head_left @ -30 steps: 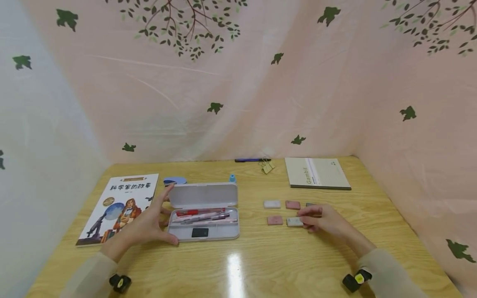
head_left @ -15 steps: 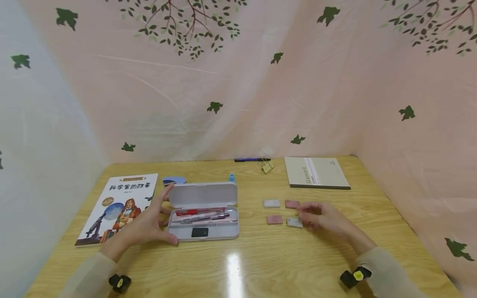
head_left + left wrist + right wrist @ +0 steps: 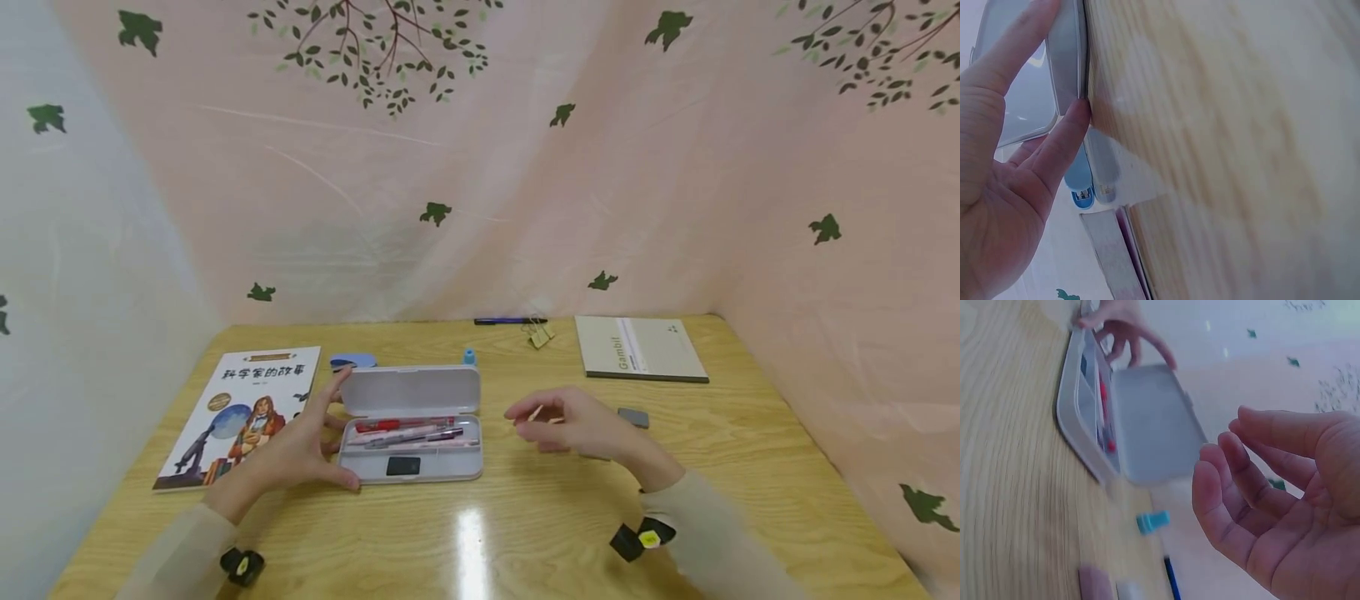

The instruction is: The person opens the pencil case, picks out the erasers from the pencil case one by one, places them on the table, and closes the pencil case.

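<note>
A white pencil case (image 3: 453, 465) lies with its lid up, holding several pens (image 3: 408, 435) and a black eraser (image 3: 403, 466). My left hand (image 3: 296, 450) grips its left end, thumb at the front corner and fingers by the raised lid (image 3: 1025, 87). My right hand (image 3: 573, 423) hovers right of the case, fingers loosely bent; the right wrist view shows nothing between the fingertips (image 3: 1207, 481). Under and behind that hand are a pink eraser (image 3: 553, 447) and a white one (image 3: 595, 457), both partly hidden. A dark grey eraser (image 3: 633, 417) lies beyond the wrist.
A picture-covered book (image 3: 240, 417) lies at the left, with a blue stapler (image 3: 352, 361) behind the case. At the back are a small blue bottle-like object (image 3: 469, 357), a pen (image 3: 510, 321), a gold binder clip (image 3: 540, 336) and a notebook (image 3: 645, 348).
My right hand has left the erasers at the right and moved left toward the pencil case, uncovering the dark grey eraser. My left hand stays on the case.
</note>
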`<control>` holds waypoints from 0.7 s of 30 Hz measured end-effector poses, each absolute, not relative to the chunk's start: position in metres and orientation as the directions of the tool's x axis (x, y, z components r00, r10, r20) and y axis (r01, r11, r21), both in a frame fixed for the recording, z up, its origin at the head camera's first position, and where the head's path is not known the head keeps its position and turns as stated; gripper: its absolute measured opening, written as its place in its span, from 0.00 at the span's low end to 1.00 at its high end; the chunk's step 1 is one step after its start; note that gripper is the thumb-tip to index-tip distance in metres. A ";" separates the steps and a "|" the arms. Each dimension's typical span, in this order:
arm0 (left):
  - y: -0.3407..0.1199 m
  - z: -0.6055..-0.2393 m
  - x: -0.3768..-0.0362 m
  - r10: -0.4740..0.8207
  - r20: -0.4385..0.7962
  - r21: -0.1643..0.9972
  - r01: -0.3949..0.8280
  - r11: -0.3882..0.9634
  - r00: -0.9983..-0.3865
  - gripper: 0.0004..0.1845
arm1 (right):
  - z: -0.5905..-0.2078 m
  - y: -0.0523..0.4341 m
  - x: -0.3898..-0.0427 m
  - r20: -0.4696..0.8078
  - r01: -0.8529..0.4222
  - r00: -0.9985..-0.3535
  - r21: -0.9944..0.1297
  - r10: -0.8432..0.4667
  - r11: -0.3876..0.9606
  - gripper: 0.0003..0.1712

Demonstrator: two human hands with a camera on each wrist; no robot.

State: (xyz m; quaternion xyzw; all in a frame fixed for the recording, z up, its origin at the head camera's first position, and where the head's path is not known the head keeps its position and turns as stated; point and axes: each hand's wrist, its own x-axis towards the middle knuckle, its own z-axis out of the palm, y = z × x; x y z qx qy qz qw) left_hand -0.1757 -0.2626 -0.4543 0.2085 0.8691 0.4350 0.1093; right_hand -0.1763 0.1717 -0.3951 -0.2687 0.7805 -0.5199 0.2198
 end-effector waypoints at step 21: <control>-0.263 -0.456 -0.177 0.464 0.000 0.804 0.276 0.526 -0.886 0.77 | -0.432 0.040 -0.181 -0.092 -0.370 -0.680 -0.814 -0.728 0.448 0.13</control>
